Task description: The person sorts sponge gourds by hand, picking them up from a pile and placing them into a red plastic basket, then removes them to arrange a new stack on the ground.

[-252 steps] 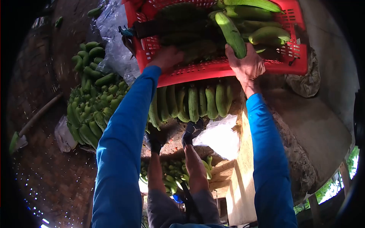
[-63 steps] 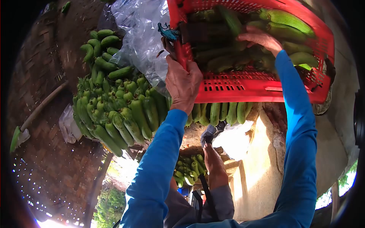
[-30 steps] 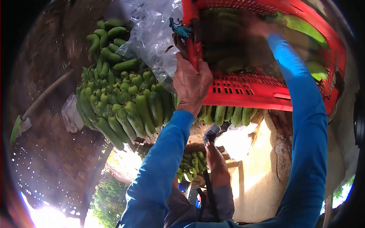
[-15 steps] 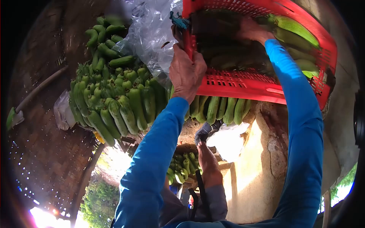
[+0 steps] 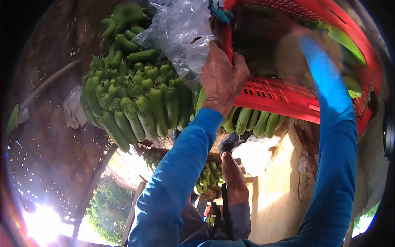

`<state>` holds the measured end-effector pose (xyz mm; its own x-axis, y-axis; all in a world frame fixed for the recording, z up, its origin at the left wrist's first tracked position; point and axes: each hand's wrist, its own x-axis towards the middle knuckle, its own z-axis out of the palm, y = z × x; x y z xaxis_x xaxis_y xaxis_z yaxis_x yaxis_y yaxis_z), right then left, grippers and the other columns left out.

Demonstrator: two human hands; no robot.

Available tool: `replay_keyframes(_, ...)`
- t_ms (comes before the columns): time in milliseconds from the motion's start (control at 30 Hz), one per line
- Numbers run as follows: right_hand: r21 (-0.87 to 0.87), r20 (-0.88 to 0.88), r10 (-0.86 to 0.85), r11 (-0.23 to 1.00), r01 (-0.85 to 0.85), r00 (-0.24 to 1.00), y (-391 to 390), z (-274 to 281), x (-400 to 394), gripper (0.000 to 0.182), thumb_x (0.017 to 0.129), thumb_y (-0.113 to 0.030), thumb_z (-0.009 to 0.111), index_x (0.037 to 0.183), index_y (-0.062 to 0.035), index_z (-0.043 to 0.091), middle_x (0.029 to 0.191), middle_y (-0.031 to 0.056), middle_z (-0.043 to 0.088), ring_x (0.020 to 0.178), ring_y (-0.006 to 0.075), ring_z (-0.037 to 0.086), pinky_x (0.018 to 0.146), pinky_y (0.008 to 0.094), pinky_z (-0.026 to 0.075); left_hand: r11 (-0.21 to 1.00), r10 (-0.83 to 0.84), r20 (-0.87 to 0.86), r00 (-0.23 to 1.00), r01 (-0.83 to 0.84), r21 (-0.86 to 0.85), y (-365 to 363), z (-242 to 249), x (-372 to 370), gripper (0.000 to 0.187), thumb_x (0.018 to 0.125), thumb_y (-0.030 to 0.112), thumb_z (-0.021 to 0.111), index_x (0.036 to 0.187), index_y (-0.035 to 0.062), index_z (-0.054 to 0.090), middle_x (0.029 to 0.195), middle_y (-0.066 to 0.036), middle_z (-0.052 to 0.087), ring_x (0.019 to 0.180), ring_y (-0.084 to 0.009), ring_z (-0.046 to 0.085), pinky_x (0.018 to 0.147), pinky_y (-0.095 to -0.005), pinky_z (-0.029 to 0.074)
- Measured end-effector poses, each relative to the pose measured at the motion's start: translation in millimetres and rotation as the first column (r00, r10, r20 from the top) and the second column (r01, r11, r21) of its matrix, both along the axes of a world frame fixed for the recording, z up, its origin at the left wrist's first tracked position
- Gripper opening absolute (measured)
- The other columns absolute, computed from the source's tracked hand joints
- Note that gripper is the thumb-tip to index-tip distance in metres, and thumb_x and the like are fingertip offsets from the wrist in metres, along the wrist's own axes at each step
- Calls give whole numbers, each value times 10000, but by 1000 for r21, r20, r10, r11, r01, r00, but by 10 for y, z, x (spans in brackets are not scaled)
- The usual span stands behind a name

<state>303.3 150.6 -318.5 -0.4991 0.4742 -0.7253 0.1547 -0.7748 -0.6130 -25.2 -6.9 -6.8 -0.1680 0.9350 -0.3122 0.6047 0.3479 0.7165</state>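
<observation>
My left hand (image 5: 224, 78) is closed around the near left end of a red plastic crate (image 5: 279, 101), which tilts toward me. Blue-green twine (image 5: 222, 14) is tied at that corner. Reaching inside the crate, my right hand (image 5: 297, 43) is smeared by motion, and its fingers and anything in them cannot be made out. Long green cucumber-like vegetables (image 5: 345, 41) lie in the crate; those near my right hand are dark and blurred. Left of the crate stands a big heap of the same vegetables (image 5: 144, 94), and more (image 5: 251, 119) show beneath the crate's near edge.
Clear plastic sheeting (image 5: 181, 37) lies between the heap and the crate. Another pile of green vegetables (image 5: 212, 175) is lower down near my leg (image 5: 236, 177). A woven wall (image 5: 45, 136) stands at the left, and a pale ledge (image 5: 273, 173) is on the right.
The crate, heap and my left hand appear shifted right in view, with the crate slightly lower. My right hand has moved within the crate and is more blurred. My left hand keeps its grip.
</observation>
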Motion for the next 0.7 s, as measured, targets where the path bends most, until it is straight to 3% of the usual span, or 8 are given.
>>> replay_keyframes(67,319,547,429,687,-653,719,90,597,-288,674,767,-396,812,1297,-30,615,1277,168,627,1129,362,626,1012,431,497,1000,9,-11,1000,-10,-13,-7,-1,-13,334,839,171,591,1067,-49,484,951,-295,651,855,-507,631,768,-557,497)
replay_keyframes(133,224,698,491,542,-810,522,103,960,-519,727,753,-425,813,1325,-35,592,1299,150,623,1115,321,639,983,441,509,999,5,-15,1000,-5,-41,12,17,1,352,839,169,587,1090,-58,489,965,-301,650,869,-504,631,772,-562,496)
replay_keyframes(233,130,991,-9,130,-983,130,3,1394,-671,705,784,-448,781,1321,-32,595,1350,154,588,1149,304,624,1007,429,488,999,10,-25,1000,-11,-33,6,6,0,375,828,159,590,1111,-67,492,968,-299,651,877,-502,631,777,-566,495)
replay_keyframes(300,66,676,698,264,-962,237,280,2138,-869,837,746,-588,757,1374,-69,563,1428,166,518,1271,336,535,1106,437,401,999,13,-38,999,-14,-33,11,-2,6,386,821,158,594,1118,-67,491,962,-298,652,875,-501,632,775,-566,496)
replay_keyframes(433,191,392,727,535,-823,564,63,1540,-719,903,738,-653,721,1414,-86,529,1480,143,470,1369,329,434,1138,450,347,999,11,-49,999,-14,-49,8,14,0,400,808,160,602,1119,-64,490,945,-291,653,864,-498,633,769,-560,502)
replay_keyframes(533,273,621,595,445,-853,510,-194,2167,-787,480,937,-442,575,1230,-80,695,1349,47,611,1260,208,538,1124,379,364,999,-3,-49,999,0,-50,27,59,-9,398,808,172,599,1111,-61,487,945,-286,650,861,-495,634,767,-558,504)
replay_keyframes(600,217,420,252,905,-366,872,-433,2389,-615,539,891,-486,618,1246,-83,661,1194,42,646,1114,178,580,1041,357,424,998,5,-68,998,-9,-58,22,43,-12,400,806,181,599,1104,-60,485,947,-285,649,865,-493,635,766,-558,506)
replay_keyframes(700,30,-6,-192,981,192,981,-685,2614,-380,632,825,-513,651,1242,-43,580,1003,60,619,901,120,595,766,306,512,999,2,-92,996,-6,-43,22,-15,10,410,800,198,601,1096,-61,483,953,-284,649,875,-492,637,767,-558,510)
